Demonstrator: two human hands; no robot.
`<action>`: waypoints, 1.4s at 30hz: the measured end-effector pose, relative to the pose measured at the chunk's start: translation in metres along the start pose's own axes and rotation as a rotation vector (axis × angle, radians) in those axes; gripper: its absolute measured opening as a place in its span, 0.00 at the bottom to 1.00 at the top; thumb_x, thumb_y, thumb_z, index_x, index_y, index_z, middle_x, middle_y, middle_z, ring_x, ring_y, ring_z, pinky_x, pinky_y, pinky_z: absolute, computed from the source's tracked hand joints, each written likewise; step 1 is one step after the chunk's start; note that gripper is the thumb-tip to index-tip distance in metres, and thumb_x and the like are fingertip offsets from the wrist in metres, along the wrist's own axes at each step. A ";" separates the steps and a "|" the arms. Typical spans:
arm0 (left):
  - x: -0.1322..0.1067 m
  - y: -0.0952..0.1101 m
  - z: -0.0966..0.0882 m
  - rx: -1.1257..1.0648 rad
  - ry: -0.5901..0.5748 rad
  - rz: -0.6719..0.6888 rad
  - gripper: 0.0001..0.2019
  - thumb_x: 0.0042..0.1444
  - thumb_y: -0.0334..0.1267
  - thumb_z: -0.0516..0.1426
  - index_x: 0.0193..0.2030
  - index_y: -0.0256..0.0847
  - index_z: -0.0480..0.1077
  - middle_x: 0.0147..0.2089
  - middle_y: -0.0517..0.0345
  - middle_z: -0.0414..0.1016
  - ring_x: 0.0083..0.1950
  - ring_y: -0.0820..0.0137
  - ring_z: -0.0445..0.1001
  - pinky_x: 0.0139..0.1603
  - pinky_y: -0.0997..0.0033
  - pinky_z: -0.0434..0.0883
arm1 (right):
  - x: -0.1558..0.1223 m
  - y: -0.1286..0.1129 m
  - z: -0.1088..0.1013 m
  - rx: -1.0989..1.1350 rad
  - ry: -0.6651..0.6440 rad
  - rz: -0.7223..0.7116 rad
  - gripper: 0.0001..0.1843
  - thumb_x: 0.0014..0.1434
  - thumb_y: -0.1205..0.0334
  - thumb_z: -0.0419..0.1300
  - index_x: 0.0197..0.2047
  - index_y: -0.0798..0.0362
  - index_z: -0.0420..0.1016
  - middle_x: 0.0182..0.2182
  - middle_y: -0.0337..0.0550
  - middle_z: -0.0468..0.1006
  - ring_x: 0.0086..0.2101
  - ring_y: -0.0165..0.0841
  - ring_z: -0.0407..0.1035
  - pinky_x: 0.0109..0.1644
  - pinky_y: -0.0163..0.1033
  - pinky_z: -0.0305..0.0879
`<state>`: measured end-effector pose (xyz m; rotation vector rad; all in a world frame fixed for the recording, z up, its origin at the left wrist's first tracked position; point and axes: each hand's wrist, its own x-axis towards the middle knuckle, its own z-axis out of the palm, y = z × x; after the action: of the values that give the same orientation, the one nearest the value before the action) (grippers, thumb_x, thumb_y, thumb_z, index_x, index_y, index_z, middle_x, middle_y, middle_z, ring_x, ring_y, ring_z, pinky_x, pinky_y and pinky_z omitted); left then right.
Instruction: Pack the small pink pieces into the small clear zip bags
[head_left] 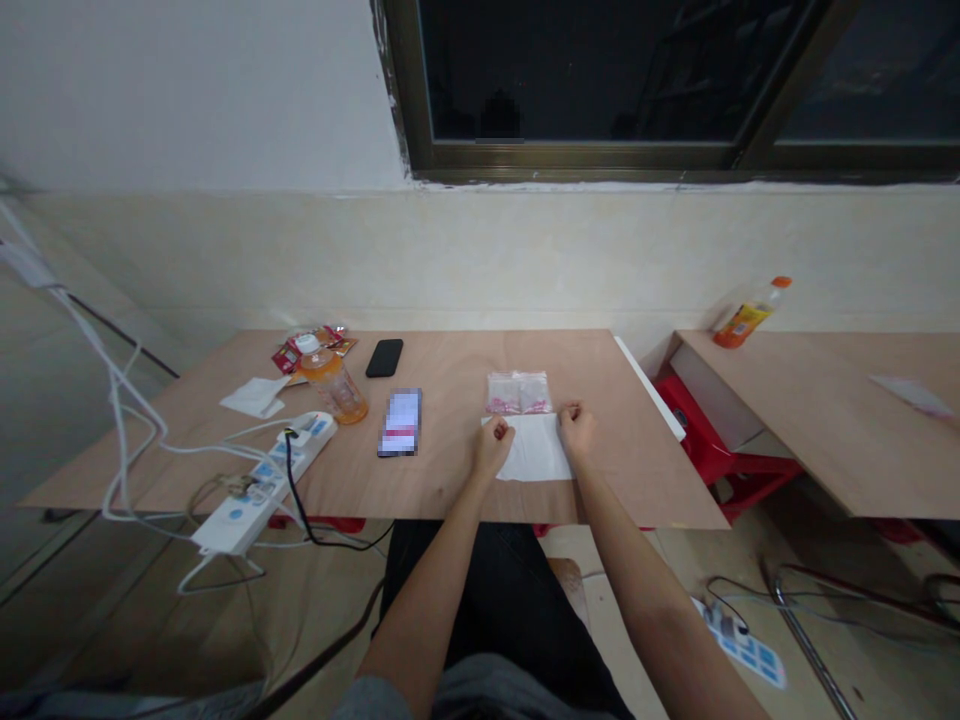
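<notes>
A white sheet (pixel 534 450), which could be paper or thin plastic, lies flat near the front edge of the wooden table. My left hand (pixel 492 447) rests at its left edge with the fingers curled closed. At the right edge of the sheet is my right hand (pixel 577 433), its fingers also bent and closed. Whether anything small is pinched in either hand cannot be made out. Just behind the sheet, touching or nearly touching it, lie clear plastic bags (pixel 517 393) side by side with pink marks or contents along their lower part.
Left on the table (pixel 450 365) are a lit phone (pixel 400 422), a dark phone (pixel 385 358), an orange drink bottle (pixel 334 382), wrappers (pixel 287 357), tissue (pixel 255 397) and a power strip (pixel 262 485) with trailing cables. A second table (pixel 817 400) at right holds another bottle (pixel 752 313); red stools stand underneath.
</notes>
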<state>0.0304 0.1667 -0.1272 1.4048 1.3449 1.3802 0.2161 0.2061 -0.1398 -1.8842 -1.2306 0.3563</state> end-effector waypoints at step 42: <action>-0.008 0.016 0.011 0.323 -0.006 0.308 0.05 0.57 0.38 0.57 0.31 0.41 0.71 0.31 0.57 0.71 0.35 0.67 0.68 0.41 0.67 0.63 | -0.005 -0.008 -0.006 -0.010 -0.013 -0.017 0.18 0.55 0.60 0.49 0.42 0.56 0.76 0.31 0.49 0.79 0.31 0.38 0.71 0.34 0.36 0.59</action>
<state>0.0446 0.1579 -0.1148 1.8940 1.4383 1.3910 0.2126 0.2004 -0.1306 -1.8817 -1.2579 0.3543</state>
